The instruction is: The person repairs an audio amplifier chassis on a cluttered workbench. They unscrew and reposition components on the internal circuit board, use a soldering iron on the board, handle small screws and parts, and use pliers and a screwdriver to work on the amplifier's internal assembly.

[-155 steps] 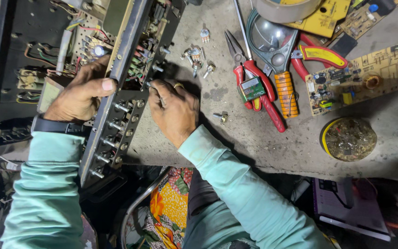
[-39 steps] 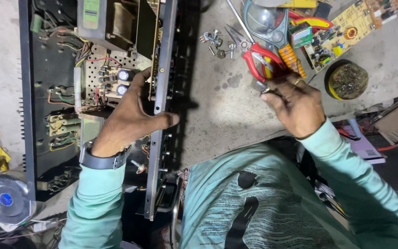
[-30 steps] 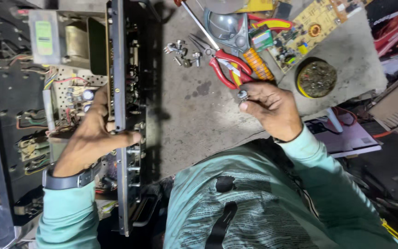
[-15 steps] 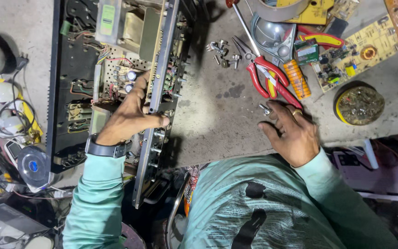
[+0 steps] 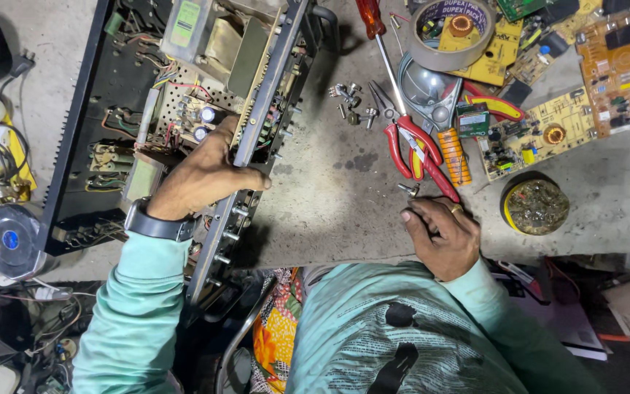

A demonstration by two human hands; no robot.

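Workbench (image 5: 329,211), grey, stained, cluttered, seen from above; dark floor and cables below its near edge. Right hand (image 5: 442,237) rests on the bench near that edge, fingers curled loosely, fingertips touching the bench, gripping nothing. Small screw (image 5: 407,190) lies just beyond the right hand's fingertips, barely apart. Red pliers (image 5: 417,149) lie just past the screw, handles toward the hand. Left hand (image 5: 202,175) sits left of the screw, clamped over the front panel edge of the open amplifier (image 5: 147,117), thumb on the outer face, fingers inside. Round solder tin (image 5: 536,206) right of the screw. Farther: loose nuts (image 5: 351,106), red screwdriver (image 5: 377,36), tape roll (image 5: 461,33), yellow circuit boards (image 5: 541,135). Versus half a second ago: right hand has drawn back slightly from the pliers; left hand still grips the amplifier.
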